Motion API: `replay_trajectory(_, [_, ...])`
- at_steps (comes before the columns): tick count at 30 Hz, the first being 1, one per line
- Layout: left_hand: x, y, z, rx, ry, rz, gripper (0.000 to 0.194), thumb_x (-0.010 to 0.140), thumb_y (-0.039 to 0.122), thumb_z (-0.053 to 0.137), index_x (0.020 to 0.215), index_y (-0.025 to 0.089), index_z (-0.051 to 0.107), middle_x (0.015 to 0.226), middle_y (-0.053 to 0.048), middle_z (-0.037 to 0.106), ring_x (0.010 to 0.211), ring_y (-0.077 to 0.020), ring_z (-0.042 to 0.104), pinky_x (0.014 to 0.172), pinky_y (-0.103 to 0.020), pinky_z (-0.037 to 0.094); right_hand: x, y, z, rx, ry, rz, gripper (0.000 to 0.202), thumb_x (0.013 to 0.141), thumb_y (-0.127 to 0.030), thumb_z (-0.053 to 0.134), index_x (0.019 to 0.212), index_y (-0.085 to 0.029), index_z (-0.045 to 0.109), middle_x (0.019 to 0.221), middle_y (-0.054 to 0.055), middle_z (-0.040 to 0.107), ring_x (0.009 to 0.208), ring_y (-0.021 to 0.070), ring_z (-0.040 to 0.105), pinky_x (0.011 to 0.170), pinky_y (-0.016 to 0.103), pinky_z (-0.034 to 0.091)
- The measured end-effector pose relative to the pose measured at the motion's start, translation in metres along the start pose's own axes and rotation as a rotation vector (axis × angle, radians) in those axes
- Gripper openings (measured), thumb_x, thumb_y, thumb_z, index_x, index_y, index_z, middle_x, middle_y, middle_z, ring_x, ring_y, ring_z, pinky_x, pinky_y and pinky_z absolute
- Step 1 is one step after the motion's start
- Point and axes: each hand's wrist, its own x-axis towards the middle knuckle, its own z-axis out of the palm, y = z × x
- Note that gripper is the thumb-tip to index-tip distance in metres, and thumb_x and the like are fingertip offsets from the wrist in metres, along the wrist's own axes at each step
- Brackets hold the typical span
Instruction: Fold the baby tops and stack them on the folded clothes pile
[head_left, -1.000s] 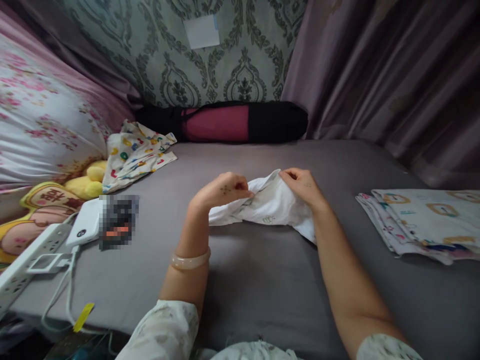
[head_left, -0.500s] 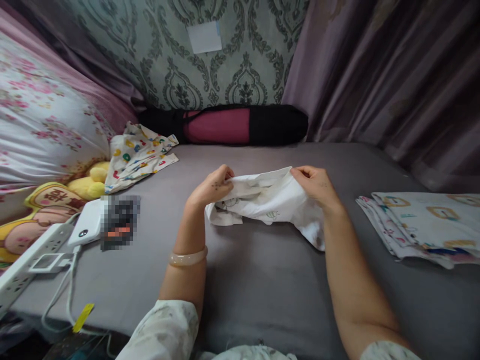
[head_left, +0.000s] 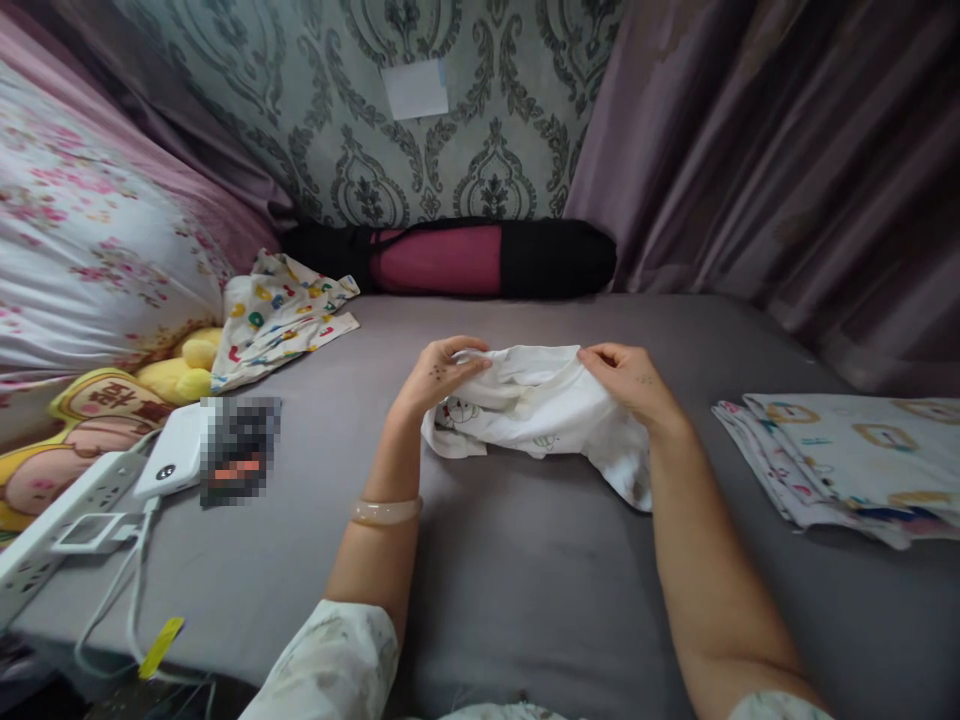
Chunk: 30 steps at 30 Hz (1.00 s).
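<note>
The left hand [head_left: 442, 372] pinches the upper edge of a white shirt [head_left: 559, 412] between thumb and fingers, and the right hand [head_left: 626, 378] pinches another spot along that same edge, so the shirt stretches between the two hands, above the grey sheet [head_left: 525, 590]. Between the grips the edge runs nearly level, with folds just below it. A small cartoon drawing shows on the cloth below the left hand, and one end of the shirt droops below the right hand, beside the forearm. A pale bangle [head_left: 388, 512] circles the left wrist. Well to the right of the right hand lies a stack of folded cloths [head_left: 862, 455] with printed patterns. Beyond the left hand and off to its left, a crumpled printed cloth [head_left: 277, 315] lies beside a yellow plush toy [head_left: 180, 375]. Nearer the person, left of the left hand, are a white power bank [head_left: 172, 455] with a cable plugged in and a white power strip [head_left: 67, 530]. Farther beyond both hands, a long black and red bag [head_left: 439, 260] lies against the wall.
</note>
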Motion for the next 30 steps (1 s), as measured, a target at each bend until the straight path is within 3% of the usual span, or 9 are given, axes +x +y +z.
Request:
replay_trajectory(9, [0.001, 0.0, -0.003, 0.1, 0.101, 0.018, 0.037, 0.073, 0.051, 0.067, 0.085, 0.015, 0.071, 0.063, 0.001, 0.057, 0.057, -0.0096, 0.046, 0.051, -0.021, 0.032, -0.008, 0.0, -0.011, 0.044, -0.217, 0.064, 0.031, 0.072, -0.047, 0.07, 0.089, -0.021, 0.073, 0.085, 0.005, 0.073, 0.072, 0.018, 0.063, 0.064, 0.028, 0.047])
replay_trajectory(13, [-0.005, 0.008, -0.012, 0.082, 0.148, 0.026, 0.039, 0.07, 0.052, 0.069, 0.078, 0.014, 0.071, 0.066, 0.0, 0.059, 0.061, -0.0105, 0.048, 0.053, -0.021, 0.033, -0.014, -0.002, -0.014, -0.002, -0.226, 0.056, 0.031, 0.069, -0.048, 0.071, 0.082, -0.019, 0.072, 0.076, 0.003, 0.071, 0.066, 0.0157, 0.061, 0.061, 0.027, 0.045])
replay_trajectory(17, [-0.013, 0.02, -0.029, -0.067, 0.17, 0.014, 0.041, 0.066, 0.053, 0.073, 0.076, 0.014, 0.071, 0.067, -0.001, 0.063, 0.061, -0.0111, 0.051, 0.055, -0.022, 0.035, -0.021, -0.02, -0.015, -0.038, -0.215, -0.023, 0.036, 0.07, -0.053, 0.068, 0.079, -0.018, 0.072, 0.073, 0.002, 0.07, 0.064, 0.0145, 0.059, 0.059, 0.025, 0.043])
replay_trajectory(20, [-0.019, 0.038, -0.046, -0.164, 0.154, 0.02, 0.04, 0.063, 0.052, 0.077, 0.078, 0.015, 0.073, 0.07, -0.003, 0.067, 0.064, -0.0126, 0.055, 0.058, -0.023, 0.039, -0.028, -0.046, -0.021, -0.002, -0.192, -0.063, 0.039, 0.071, -0.056, 0.067, 0.081, -0.019, 0.073, 0.076, 0.002, 0.071, 0.065, 0.0153, 0.06, 0.058, 0.025, 0.044])
replay_trajectory(24, [-0.025, 0.081, -0.073, -0.259, 0.116, 0.067, 0.041, 0.058, 0.048, 0.082, 0.079, 0.015, 0.074, 0.077, -0.007, 0.071, 0.069, -0.0152, 0.06, 0.064, -0.027, 0.046, -0.034, -0.093, -0.043, 0.035, -0.152, -0.049, 0.039, 0.068, -0.057, 0.072, 0.077, -0.019, 0.073, 0.074, 0.005, 0.072, 0.063, 0.0169, 0.061, 0.055, 0.027, 0.046])
replay_trajectory(27, [-0.028, 0.116, -0.09, -0.237, 0.083, 0.136, 0.041, 0.058, 0.047, 0.082, 0.081, 0.014, 0.075, 0.078, -0.008, 0.071, 0.071, -0.0168, 0.061, 0.065, -0.028, 0.047, -0.032, -0.122, -0.065, 0.05, -0.173, -0.105, 0.037, 0.066, -0.056, 0.075, 0.079, -0.021, 0.074, 0.074, 0.005, 0.072, 0.063, 0.0185, 0.063, 0.054, 0.028, 0.048])
replay_trajectory(30, [-0.022, 0.137, -0.098, -0.128, 0.043, 0.209, 0.039, 0.064, 0.048, 0.078, 0.085, 0.015, 0.075, 0.075, -0.006, 0.07, 0.07, -0.0172, 0.061, 0.063, -0.028, 0.046, -0.022, -0.138, -0.079, 0.019, -0.227, -0.173, 0.038, 0.065, -0.055, 0.076, 0.085, -0.022, 0.076, 0.077, 0.005, 0.073, 0.068, 0.0204, 0.065, 0.058, 0.03, 0.05])
